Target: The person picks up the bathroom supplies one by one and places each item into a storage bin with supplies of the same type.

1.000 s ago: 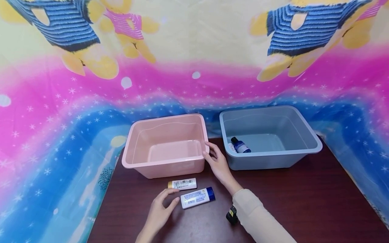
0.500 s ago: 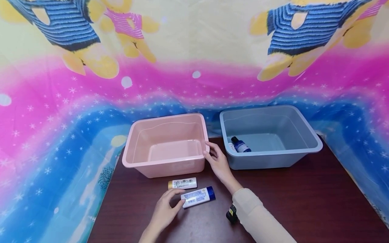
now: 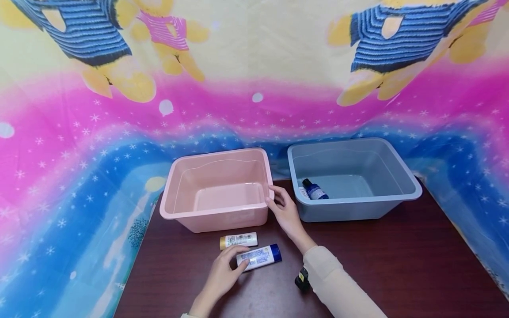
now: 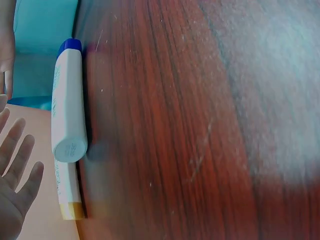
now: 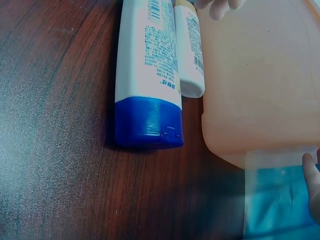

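My left hand (image 3: 224, 274) reaches over the left end of a white bottle with a blue cap (image 3: 258, 257), which lies on the table. In the left wrist view its fingers (image 4: 20, 160) are spread and stand apart from that bottle. Just beyond lies a smaller white bottle with a gold cap (image 3: 240, 240). My right hand (image 3: 287, 214) holds the rim of the pink basin (image 3: 222, 216) at its front right corner, thumb at the front and fingers at the side. One right finger (image 5: 311, 177) shows at the right wrist view's edge.
Right of the pink basin stands a grey-blue basin (image 3: 358, 210). Inside it, at the left, are a dark blue bottle (image 3: 316, 192) and a white item (image 3: 303, 193) partly hidden by the wall. A patterned cloth (image 3: 254, 115) hangs behind the dark wood table (image 3: 377, 260).
My left hand has moved right and slightly forward, its thumb and index finger now overlapping the blue-capped bottle's end. The right hand, the basins and both bottles stay put.
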Demonstrator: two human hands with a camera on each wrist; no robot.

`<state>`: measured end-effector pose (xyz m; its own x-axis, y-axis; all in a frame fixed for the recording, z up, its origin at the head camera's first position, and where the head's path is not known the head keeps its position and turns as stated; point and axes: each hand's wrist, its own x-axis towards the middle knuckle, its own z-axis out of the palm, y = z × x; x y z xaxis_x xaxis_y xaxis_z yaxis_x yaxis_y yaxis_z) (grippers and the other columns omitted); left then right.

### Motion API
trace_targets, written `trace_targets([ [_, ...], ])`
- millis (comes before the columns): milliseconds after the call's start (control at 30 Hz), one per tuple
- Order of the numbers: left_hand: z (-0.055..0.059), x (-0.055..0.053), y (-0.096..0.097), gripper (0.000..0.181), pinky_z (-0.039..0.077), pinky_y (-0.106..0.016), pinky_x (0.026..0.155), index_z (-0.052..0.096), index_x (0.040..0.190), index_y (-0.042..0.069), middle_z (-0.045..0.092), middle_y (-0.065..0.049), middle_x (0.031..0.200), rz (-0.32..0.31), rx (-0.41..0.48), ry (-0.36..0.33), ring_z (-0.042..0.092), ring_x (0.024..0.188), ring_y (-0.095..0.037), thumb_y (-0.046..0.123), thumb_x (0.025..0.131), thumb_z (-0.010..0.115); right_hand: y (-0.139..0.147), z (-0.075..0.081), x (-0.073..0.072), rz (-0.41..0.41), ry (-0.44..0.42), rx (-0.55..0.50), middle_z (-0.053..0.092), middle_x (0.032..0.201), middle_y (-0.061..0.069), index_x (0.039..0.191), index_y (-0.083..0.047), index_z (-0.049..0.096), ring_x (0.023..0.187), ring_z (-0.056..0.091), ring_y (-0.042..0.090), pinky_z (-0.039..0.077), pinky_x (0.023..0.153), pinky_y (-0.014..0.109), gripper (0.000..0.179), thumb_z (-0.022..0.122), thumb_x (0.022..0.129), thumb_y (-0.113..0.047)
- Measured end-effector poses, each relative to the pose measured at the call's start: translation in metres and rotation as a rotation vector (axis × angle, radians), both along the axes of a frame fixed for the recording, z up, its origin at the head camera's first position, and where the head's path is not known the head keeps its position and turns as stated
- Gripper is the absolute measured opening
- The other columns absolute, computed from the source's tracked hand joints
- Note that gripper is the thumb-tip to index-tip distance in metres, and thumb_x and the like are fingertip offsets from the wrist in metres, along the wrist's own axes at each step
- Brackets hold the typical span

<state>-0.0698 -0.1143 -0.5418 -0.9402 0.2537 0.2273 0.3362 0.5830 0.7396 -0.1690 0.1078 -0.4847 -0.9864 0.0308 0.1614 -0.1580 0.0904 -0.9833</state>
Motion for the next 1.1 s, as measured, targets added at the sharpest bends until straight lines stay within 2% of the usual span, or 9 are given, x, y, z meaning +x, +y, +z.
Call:
trace_targets([
  [33, -0.001, 0.0, 0.001, 0.027, 0.047, -0.041, 0.097, 0.072, 0.111, 0.02, 0.066, 0.015, 0.114, -0.005, -0.005, 0.005, 0.06, 0.113, -0.014, 0.018, 0.085, 0.078, 0.0, -0.006, -0.003, -0.003, 0.005, -0.005, 0.052, 0.142, 0.014, 0.139, -0.008, 0.053, 0.13, 0.05, 0.034, 0.042, 0.103, 0.054, 0.043, 0.063, 0.098, -0.014],
  [133, -0.004, -0.002, 0.003, 0.027, 0.047, -0.04, 0.095, 0.072, 0.112, 0.021, 0.066, 0.015, 0.115, -0.02, -0.017, 0.01, 0.06, 0.111, -0.013, 0.019, 0.085, 0.078, 0.0, -0.009, -0.004, -0.01, 0.013, -0.005, 0.053, 0.141, 0.01, 0.138, -0.012, 0.055, 0.129, 0.051, 0.03, 0.043, 0.102, 0.052, 0.041, 0.064, 0.098, -0.017],
  [333, -0.008, -0.006, 0.008, 0.028, 0.047, -0.04, 0.096, 0.072, 0.111, 0.024, 0.067, 0.01, 0.115, -0.033, -0.022, 0.019, 0.06, 0.112, -0.013, 0.019, 0.085, 0.079, 0.0, -0.009, -0.004, -0.007, 0.03, -0.008, 0.053, 0.141, 0.009, 0.138, -0.015, 0.055, 0.129, 0.051, 0.03, 0.043, 0.102, 0.053, 0.041, 0.064, 0.098, -0.02],
  [533, -0.012, -0.007, 0.012, 0.032, 0.047, -0.042, 0.096, 0.072, 0.112, 0.022, 0.069, 0.005, 0.116, -0.025, -0.076, 0.052, 0.06, 0.114, -0.016, 0.02, 0.081, 0.081, 0.0, -0.008, -0.004, -0.002, 0.016, -0.011, 0.053, 0.142, 0.009, 0.139, -0.014, 0.054, 0.129, 0.051, 0.029, 0.043, 0.102, 0.051, 0.042, 0.064, 0.098, -0.02],
  [800, -0.017, -0.008, 0.018, 0.034, 0.048, -0.041, 0.095, 0.073, 0.112, 0.021, 0.068, 0.01, 0.115, -0.031, -0.076, 0.065, 0.06, 0.114, -0.015, 0.021, 0.08, 0.083, -0.001, 0.023, 0.012, 0.019, 0.012, 0.005, 0.051, 0.141, 0.019, 0.139, -0.001, 0.051, 0.128, 0.05, 0.037, 0.043, 0.102, 0.053, 0.042, 0.062, 0.099, -0.011],
  [1100, -0.022, -0.013, 0.025, 0.034, 0.046, -0.039, 0.097, 0.073, 0.111, 0.018, 0.069, 0.01, 0.112, -0.056, -0.059, 0.084, 0.061, 0.112, -0.015, 0.02, 0.079, 0.084, -0.002, 0.025, 0.014, 0.019, -0.006, -0.007, 0.051, 0.142, 0.018, 0.139, -0.002, 0.051, 0.129, 0.05, 0.035, 0.042, 0.103, 0.053, 0.042, 0.061, 0.099, -0.012],
])
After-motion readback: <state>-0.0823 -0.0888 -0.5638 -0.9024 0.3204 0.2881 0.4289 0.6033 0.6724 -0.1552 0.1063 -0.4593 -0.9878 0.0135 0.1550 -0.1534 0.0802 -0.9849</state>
